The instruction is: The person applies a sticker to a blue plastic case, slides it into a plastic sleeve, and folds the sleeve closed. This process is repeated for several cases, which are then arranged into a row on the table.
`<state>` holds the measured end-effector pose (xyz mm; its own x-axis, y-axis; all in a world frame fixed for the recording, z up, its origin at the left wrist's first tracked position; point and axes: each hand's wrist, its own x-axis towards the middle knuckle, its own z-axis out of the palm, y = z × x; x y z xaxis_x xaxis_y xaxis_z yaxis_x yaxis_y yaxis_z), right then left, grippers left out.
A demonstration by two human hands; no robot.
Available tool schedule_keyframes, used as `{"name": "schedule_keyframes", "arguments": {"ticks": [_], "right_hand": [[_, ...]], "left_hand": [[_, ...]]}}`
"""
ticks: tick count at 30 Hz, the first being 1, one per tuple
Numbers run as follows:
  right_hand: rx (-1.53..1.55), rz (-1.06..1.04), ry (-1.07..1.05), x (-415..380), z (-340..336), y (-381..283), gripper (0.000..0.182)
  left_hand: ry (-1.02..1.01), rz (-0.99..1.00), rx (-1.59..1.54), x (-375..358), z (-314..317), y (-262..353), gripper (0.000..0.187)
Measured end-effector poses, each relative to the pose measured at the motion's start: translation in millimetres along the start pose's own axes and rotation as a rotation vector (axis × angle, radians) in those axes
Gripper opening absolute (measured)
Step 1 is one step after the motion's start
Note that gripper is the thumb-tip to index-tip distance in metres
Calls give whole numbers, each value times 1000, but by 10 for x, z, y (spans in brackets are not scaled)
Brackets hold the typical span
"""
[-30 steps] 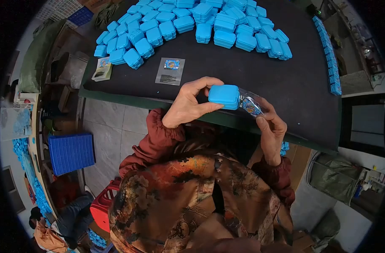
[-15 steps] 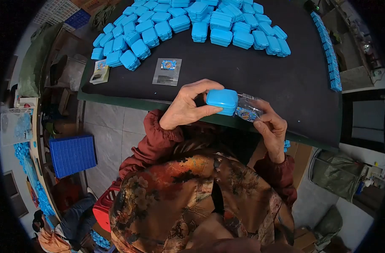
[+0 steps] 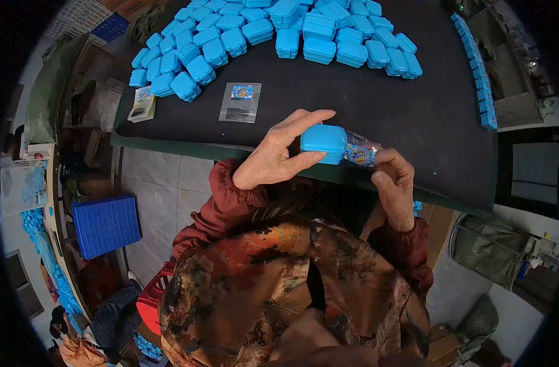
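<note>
A blue lidded plastic box (image 3: 324,144) is held over the table's near edge. My left hand (image 3: 276,153) is closed on it, thumb along the lower front edge; the index finger stretches out above the lid. A clear plastic bag (image 3: 360,151) with a colourful printed label sticks out from the box's right side. My right hand (image 3: 394,183) has its curled index finger and thumb at the bag's right end. The other right fingers are partly hidden. Farther back, a flat clear bag (image 3: 239,103) with a similar label lies on the black table.
A large pile of blue boxes (image 3: 230,40) covers the far part of the dark table (image 3: 414,116). Small printed cards (image 3: 143,104) lie at its left edge. A row of packed blue boxes (image 3: 478,67) lines the right edge. A blue crate (image 3: 106,226) stands on the floor at left.
My left index finger has lifted off the box lid and straightened. My right fingertips have shifted to the bag's outer end, and more of its label shows.
</note>
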<state>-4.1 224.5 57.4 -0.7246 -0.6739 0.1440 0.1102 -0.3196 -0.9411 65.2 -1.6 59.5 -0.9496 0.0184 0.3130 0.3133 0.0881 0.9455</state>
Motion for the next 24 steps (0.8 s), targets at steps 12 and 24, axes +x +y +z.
{"name": "schedule_keyframes", "arguments": {"ticks": [12,24], "right_hand": [[30,85,59,16,-12,97,10],[186,105,-49,30,36,66,6]], "left_hand": [[-168,-24,128,9,-30,-13,38],[-184,-13,84,9,-6,2,38]]}}
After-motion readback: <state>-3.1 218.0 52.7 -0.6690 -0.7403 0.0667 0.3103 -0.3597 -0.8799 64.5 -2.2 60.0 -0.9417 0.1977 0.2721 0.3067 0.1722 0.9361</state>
